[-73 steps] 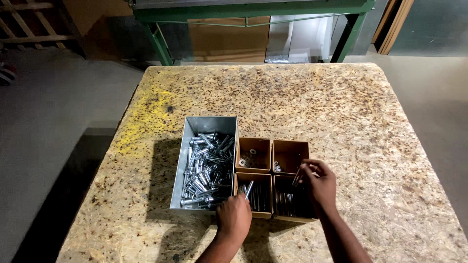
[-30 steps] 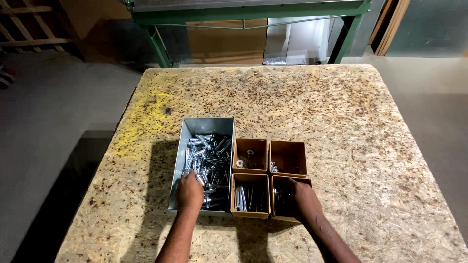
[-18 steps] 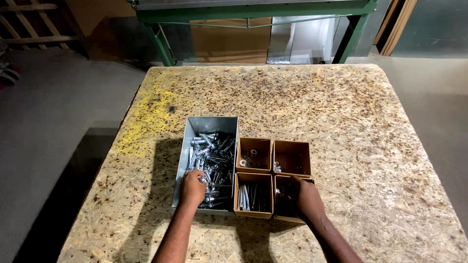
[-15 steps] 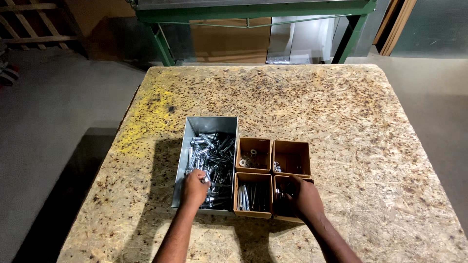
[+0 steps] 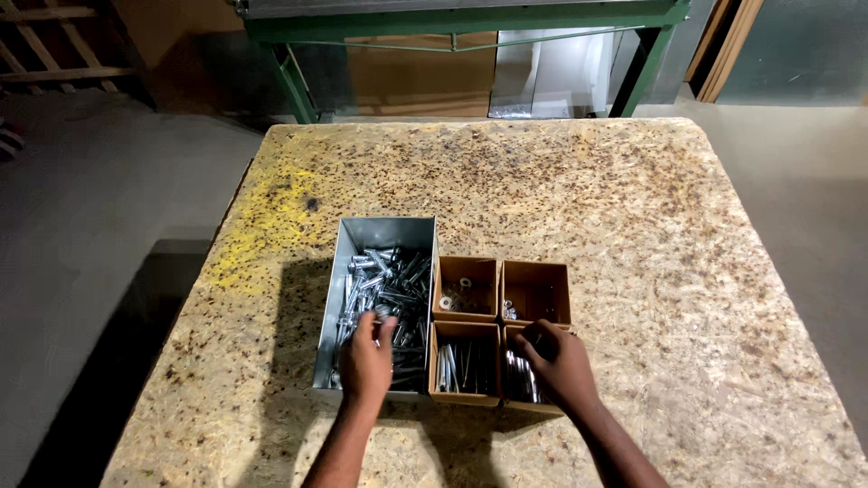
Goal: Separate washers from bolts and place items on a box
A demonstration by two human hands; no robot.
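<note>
1. Left hand [image 5: 366, 361] is down in the near end of the grey metal bin [image 5: 355, 237], fingers curled into the pile of silvery bolts [image 5: 389, 280]; fingertips touch the bolts, but whether one is actually pinched I cannot tell.
2. Right hand [image 5: 561, 363] sits over the near-right cardboard box [image 5: 522, 378], fingers bent down into it and covering most of the opening; cannot tell if it grips anything (a few shiny metal pieces show beside the palm).
3. The metal bin stands on the speckled chipboard table [image 5: 633, 208], long side running away from the person, just left of the boxes and touching them.
4. Four small brown cardboard boxes form a two-by-two block: far-left box [image 5: 466, 289] holds a few washers or nuts, far-right box [image 5: 535, 291] is nearly bare with a couple of small bits at its left corner, near-left box [image 5: 464, 366] holds long thin metal pieces lying lengthwise.
5. Both forearms enter from the bottom edge, well apart from each other.
6. Yellow paint smear [image 5: 262, 226] on the table left of the bin.
7. Green metal frame [image 5: 470, 18] behind the far table edge, grey floor around (dim).
</note>
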